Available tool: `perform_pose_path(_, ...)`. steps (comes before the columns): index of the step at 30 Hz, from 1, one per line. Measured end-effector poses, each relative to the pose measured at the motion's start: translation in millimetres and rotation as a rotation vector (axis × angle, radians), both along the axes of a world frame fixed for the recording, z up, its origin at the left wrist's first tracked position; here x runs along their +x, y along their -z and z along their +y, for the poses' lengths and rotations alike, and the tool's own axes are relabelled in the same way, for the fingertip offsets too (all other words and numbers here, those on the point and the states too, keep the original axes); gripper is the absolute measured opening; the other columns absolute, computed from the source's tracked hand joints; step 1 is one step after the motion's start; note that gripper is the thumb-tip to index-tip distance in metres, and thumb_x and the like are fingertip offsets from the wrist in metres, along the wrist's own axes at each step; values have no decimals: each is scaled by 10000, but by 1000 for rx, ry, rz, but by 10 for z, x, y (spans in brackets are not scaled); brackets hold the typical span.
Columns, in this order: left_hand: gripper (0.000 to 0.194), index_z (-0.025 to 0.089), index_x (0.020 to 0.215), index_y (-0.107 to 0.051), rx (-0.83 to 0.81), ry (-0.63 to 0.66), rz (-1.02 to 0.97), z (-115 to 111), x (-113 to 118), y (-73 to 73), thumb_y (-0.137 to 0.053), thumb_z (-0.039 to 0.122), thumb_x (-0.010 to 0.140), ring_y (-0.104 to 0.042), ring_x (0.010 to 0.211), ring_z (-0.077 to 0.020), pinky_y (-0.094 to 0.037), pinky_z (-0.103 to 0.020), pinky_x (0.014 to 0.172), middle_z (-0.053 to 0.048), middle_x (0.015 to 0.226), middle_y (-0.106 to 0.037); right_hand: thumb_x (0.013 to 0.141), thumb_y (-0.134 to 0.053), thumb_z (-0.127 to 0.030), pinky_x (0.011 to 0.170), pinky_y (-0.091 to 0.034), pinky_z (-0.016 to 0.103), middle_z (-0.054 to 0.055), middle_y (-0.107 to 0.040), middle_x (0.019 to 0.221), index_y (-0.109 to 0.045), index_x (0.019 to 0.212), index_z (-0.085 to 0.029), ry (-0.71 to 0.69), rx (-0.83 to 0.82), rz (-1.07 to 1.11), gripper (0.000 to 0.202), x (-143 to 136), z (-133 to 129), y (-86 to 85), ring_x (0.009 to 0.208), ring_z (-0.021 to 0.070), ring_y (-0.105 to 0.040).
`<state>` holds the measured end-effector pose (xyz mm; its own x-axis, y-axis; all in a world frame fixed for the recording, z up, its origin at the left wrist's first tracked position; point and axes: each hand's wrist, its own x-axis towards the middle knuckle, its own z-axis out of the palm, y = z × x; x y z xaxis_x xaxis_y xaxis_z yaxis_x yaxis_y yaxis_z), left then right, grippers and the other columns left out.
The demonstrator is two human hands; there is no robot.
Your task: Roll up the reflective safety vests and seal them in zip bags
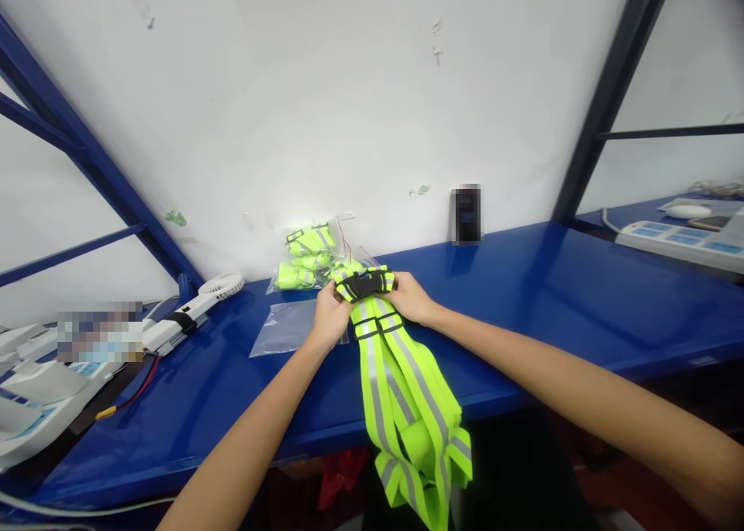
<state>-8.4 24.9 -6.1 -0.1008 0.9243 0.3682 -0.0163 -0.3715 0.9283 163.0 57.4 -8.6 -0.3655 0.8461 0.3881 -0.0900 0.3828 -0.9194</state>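
Observation:
A neon yellow reflective harness [401, 384] with grey stripes and black strap sliders hangs over the table's front edge. Its black buckle [367, 284] faces up between my hands. My left hand [332, 314] is closed on the strap at the buckle's left side. On the right side, my right hand [411, 297] grips the same strap, its fingertips partly hidden behind it. Just left of my left hand, a clear plastic bag [282, 328] lies flat on the table. Behind the hands are bagged yellow reflective harnesses [299, 274], stacked against the wall.
The blue table [500, 298] meets a white wall. A dark phone-like object [466, 215] leans there. At left are a white handheld fan [221, 286], white power strips [40, 415] and a cable with a yellow connector [106, 412]. Another power strip [686, 243] lies at right.

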Motion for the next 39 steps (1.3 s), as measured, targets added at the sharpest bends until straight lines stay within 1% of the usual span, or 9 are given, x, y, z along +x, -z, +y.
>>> perform_pose_path(6, 466, 115, 1000, -697, -91, 57, -54, 36, -14, 74, -852, 274, 590, -706, 922, -277, -544, -420, 879, -111, 965, -759, 723, -678, -251, 712, -499, 307, 47, -741, 860, -712, 899, -115, 59, 74, 10, 225, -10, 10, 10, 779, 211, -652)
perform_pose_path(12, 388, 152, 993, -678, -44, 17, 77, -19, 65, 19, -805, 272, 646, -680, 1003, -280, -529, -407, 894, -87, 1030, -747, 752, -598, -138, 824, -495, 336, 77, -743, 982, -697, 945, -122, 205, 232, -109, 218, 13, 22, 22, 910, 239, -668)
perform_pose_path(18, 444, 151, 1057, -636, 2, 50, 102, -36, 112, 21, -791, 258, 655, -672, 1013, -268, -514, -411, 924, -88, 1071, -732, 742, -574, -88, 830, -502, 324, 65, -748, 1005, -705, 981, -135, 220, 256, -121, 276, 21, 18, 22, 925, 233, -671)
perform_pose_path(22, 379, 155, 1020, -671, 49, 32, 139, -23, 94, 24, -784, 247, 670, -677, 997, -263, -518, -397, 914, -83, 1056, -737, 750, -576, -106, 819, -503, 326, 67, -748, 980, -709, 981, -124, 173, 242, -91, 267, 14, 5, 10, 897, 229, -668)
perform_pose_path(28, 314, 157, 955, -707, 68, -75, 174, -18, 42, 30, -778, 211, 654, -677, 982, -275, -515, -395, 901, -84, 1015, -739, 756, -677, -226, 776, -515, 321, 63, -744, 929, -701, 959, -112, 92, 162, 11, 234, -26, -28, 29, 808, 206, -659)
perform_pose_path(32, 314, 156, 919, -710, 96, -114, 210, -18, 9, -1, -792, 209, 621, -677, 945, -271, -517, -387, 882, -82, 985, -743, 714, -757, -260, 854, -512, 345, 77, -734, 1006, -676, 1026, -123, 56, 152, 14, 350, -26, -74, 10, 908, 224, -663)
perform_pose_path(35, 319, 144, 911, -692, 93, -160, 200, -5, -32, -25, -781, 206, 612, -679, 919, -269, -521, -392, 869, -88, 970, -742, 658, -820, -267, 910, -504, 349, 78, -708, 1122, -614, 1145, -154, -108, 101, 46, 540, -13, -121, -49, 1007, 229, -653)
perform_pose_path(37, 343, 140, 945, -680, 96, -169, 193, 6, -56, -26, -767, 192, 618, -679, 933, -265, -521, -389, 875, -93, 998, -739, 694, -804, -328, 884, -516, 347, 71, -714, 1094, -605, 1136, -161, -210, 13, 86, 513, -3, -135, -84, 987, 223, -659)
perform_pose_path(39, 373, 141, 987, -669, 111, -159, 176, 10, -63, -18, -756, 180, 626, -679, 958, -257, -520, -378, 883, -95, 1037, -735, 737, -769, -390, 837, -523, 342, 56, -725, 995, -625, 1060, -155, -246, -66, 104, 424, 8, -128, -96, 918, 215, -669)
